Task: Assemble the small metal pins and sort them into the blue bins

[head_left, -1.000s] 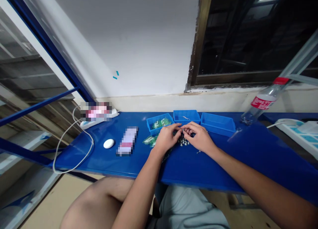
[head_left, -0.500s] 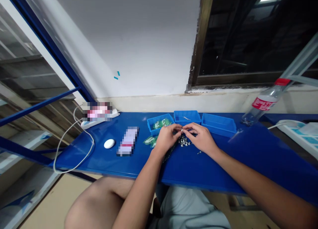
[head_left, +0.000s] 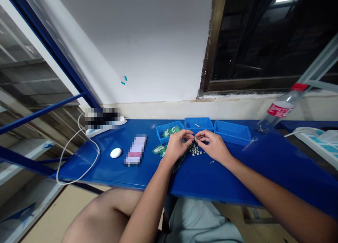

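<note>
My right hand (head_left: 214,145) pinches a small round silver metal knob (head_left: 195,138) between thumb and fingertips. Close beside it, my left hand (head_left: 180,143) has its thumb and fingers drawn together; what lies in them, if anything, is too small to make out. Beneath the hands is a pile of shiny silver knobs (head_left: 195,151) on the blue table. A small screw (head_left: 212,162) lies below my right hand. Under my left wrist shows a dark, crinkled plastic bag (head_left: 179,163), partly covered. Green packets (head_left: 158,149) lie left of my left hand.
Three blue trays stand behind the hands: the left tray (head_left: 161,134) holds green packets, the middle tray (head_left: 198,120) thin metal pieces, and there is a right tray (head_left: 232,131). A phone (head_left: 136,149), white oval object (head_left: 116,153), cable (head_left: 99,155) and bottle (head_left: 280,109) are around.
The fingertips have parted slightly, and the silver knob has shifted a little to the right, into my right fingers. The trays and pile stay where they were.
</note>
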Motion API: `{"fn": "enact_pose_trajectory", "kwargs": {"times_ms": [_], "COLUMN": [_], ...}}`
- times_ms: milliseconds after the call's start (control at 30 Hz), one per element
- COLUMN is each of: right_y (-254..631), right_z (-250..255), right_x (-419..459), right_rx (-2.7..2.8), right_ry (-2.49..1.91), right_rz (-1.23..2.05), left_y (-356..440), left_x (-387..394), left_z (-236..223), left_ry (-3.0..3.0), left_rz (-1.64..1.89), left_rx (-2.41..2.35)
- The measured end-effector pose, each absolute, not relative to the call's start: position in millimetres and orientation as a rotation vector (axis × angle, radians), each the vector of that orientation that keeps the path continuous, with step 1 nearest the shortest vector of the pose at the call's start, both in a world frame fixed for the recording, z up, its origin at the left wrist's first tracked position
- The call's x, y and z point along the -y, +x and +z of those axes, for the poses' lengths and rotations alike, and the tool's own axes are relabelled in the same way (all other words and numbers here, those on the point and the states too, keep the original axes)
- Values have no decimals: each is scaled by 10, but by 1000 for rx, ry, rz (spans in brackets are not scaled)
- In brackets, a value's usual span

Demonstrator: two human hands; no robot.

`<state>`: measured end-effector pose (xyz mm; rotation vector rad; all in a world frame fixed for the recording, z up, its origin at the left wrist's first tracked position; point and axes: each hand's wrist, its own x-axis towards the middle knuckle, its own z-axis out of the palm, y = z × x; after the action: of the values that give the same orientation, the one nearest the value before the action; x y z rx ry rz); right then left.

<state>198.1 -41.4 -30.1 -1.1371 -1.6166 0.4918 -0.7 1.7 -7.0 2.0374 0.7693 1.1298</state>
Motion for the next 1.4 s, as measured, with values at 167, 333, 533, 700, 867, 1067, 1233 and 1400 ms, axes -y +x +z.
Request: {"fn": "enact_pose_trajectory", "kwargs": {"times_ms": [167, 333, 533, 700, 867, 1067, 1233, 1400], "right_y": [1969, 2044, 2506, 2736, 2677, 2633, 2682, 2624], "right_z": [-180, -78, -125, -211, -182, -123, -135, -98], "right_x": [483, 480, 317, 277, 320, 354, 348, 373], "right_rx": [1739, 1801, 1771, 1708, 1684, 1656, 1664, 1779], "right_ry": [-1122, -1145, -1453, -1699, -1871, -1933, -1907, -1604], "right_rz": [327, 151, -283, -255, -187, -198, -279, -381], "left_y": [4, -5, -29, -27, -32, -40, -44, -38], "left_x": [1, 37, 58, 49, 48, 42, 39, 37], "left_z": [-56, 21, 63, 41, 31, 21, 15, 14], "left_ry": [2033, 2190, 2429, 2455, 2469, 2477, 2483, 2478], "left_rz": [1139, 1089, 948, 930, 918, 901, 905, 915], "left_rx": [-770, -789, -860, -884, -884, -884, -888, -889]}}
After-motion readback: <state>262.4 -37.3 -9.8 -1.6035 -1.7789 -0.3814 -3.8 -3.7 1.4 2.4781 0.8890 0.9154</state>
